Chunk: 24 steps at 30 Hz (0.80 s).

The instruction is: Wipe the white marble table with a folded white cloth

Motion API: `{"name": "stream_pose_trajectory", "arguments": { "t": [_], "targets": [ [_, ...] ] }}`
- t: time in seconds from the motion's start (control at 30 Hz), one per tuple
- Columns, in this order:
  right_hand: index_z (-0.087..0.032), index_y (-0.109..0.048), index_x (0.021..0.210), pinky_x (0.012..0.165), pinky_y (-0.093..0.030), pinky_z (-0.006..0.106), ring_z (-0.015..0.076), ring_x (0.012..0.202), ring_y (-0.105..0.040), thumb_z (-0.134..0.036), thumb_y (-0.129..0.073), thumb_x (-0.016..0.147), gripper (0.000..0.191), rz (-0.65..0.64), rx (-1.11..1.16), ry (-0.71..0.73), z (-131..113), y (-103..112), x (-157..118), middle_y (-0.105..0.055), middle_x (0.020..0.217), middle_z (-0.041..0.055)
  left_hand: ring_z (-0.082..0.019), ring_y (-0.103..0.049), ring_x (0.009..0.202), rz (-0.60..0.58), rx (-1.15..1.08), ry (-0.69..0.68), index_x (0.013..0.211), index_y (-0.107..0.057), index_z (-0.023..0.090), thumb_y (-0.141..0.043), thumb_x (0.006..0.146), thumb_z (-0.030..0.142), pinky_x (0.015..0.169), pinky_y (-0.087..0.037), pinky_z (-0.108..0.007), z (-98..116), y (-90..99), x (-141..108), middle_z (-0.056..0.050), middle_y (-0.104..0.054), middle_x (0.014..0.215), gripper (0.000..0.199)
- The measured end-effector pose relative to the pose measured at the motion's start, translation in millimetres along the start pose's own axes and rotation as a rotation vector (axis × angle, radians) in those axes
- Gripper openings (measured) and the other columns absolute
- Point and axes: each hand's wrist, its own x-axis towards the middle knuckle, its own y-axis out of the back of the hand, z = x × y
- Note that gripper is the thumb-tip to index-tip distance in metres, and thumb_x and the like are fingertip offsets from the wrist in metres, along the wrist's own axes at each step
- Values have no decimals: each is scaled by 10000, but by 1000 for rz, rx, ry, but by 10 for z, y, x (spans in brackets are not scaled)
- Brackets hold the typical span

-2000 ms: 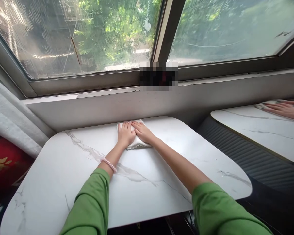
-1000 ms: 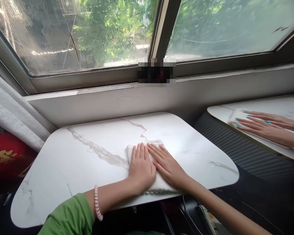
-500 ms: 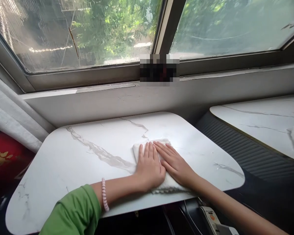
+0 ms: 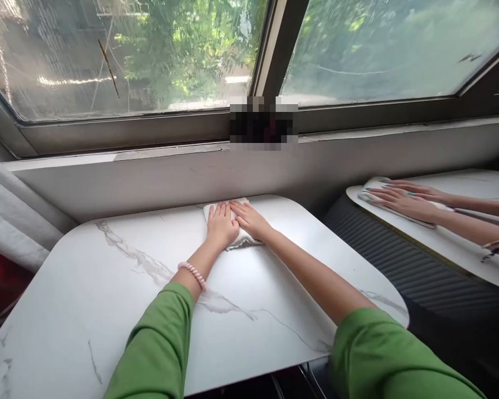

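The left hand (image 4: 222, 226) and right hand (image 4: 251, 223) lie flat side by side, fingers stretched out and near one another, pressing a folded white cloth (image 4: 242, 240) down without grasping it. The cloth rests on the white marble-patterned table (image 4: 75, 288), along its far edge, closer to the far right corner than the far left. Half a second ago cloth and hands were by the near edge; they have slid across to the far side, arms now stretched out, so the wiping stroke seems to have reached its far end. A pink bracelet (image 4: 193, 274) circles the left wrist. To the right, across a dark ribbed panel (image 4: 370, 244), a co-worker's hands (image 4: 403, 203) have come into view, pressing another white cloth (image 4: 374, 183) near the left corner of a second table (image 4: 453, 250). A window (image 4: 183, 55) stands beyond.
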Motion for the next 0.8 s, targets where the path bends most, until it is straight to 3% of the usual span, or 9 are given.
{"name": "stream_pose_trajectory", "arguments": {
  "t": [0.2,0.43,0.6,0.8],
  "targets": [
    [-131,-408,1413,1122,-252,472,227,1381,-315,-211,-275,872,562,58,23,14,47,-40,-25,-398,1476,106,-212,-231,1412,26,12,9,1431,-325,35,-281,916,288,1185,-71,-424,-2,-31,13,-121,-305,1515,576],
    [-85,-406,1409,1133,-249,449,219,1387,-300,-196,-241,873,572,45,-13,-25,-92,-7,-372,-373,1486,124,-218,-204,1421,-2,-2,-27,1440,-304,29,-270,918,297,1180,-66,-450,123,-4,-272,-120,-283,1523,587],
    [-147,-332,1460,1121,-285,480,209,1393,-285,-199,-238,892,578,55,-41,42,-141,95,-958,-356,1497,92,-238,-196,1423,-17,9,-66,1441,-298,18,-264,924,311,1178,-82,-471,455,36,-718,-139,-262,1526,595],
    [-290,-68,1518,1101,-338,487,200,1388,-295,-221,-250,935,614,140,-68,124,-162,267,-1949,-296,1527,22,-314,-167,1423,-56,20,-191,1432,-290,-35,-233,935,342,1161,-100,-562,1058,68,-1319,-187,-278,1509,627]
  ]
}}
